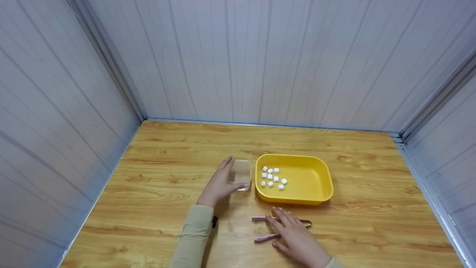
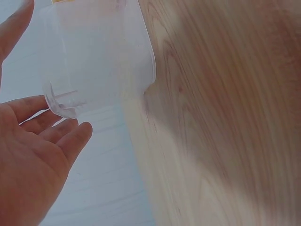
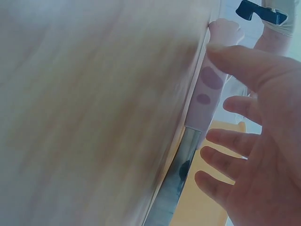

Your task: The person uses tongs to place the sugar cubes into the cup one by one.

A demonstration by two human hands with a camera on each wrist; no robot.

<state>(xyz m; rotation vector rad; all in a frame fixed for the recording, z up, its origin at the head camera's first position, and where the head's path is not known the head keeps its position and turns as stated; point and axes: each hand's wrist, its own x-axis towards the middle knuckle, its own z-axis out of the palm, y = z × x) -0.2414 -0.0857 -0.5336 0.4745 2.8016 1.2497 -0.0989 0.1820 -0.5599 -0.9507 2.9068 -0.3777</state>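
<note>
A small clear plastic container (image 1: 241,172) stands on the table, just left of the yellow tray (image 1: 325,175). My left hand (image 1: 219,185) spans it from the left, fingers at the far side and thumb over the near corner. In the left wrist view, the thumb lies apart from the container (image 2: 101,56) while the fingers are close against its side; firm contact cannot be told. My right hand (image 1: 295,236) hovers with spread fingers over pink-handled tongs (image 1: 266,237). The tongs' pink handle (image 3: 203,101) and metal arm lie beyond the fingertips in the right wrist view.
Several small white cubes (image 1: 270,176) lie in the left half of the yellow tray. Pale panel walls (image 1: 245,67) enclose the wooden table (image 1: 160,167) at the back and both sides.
</note>
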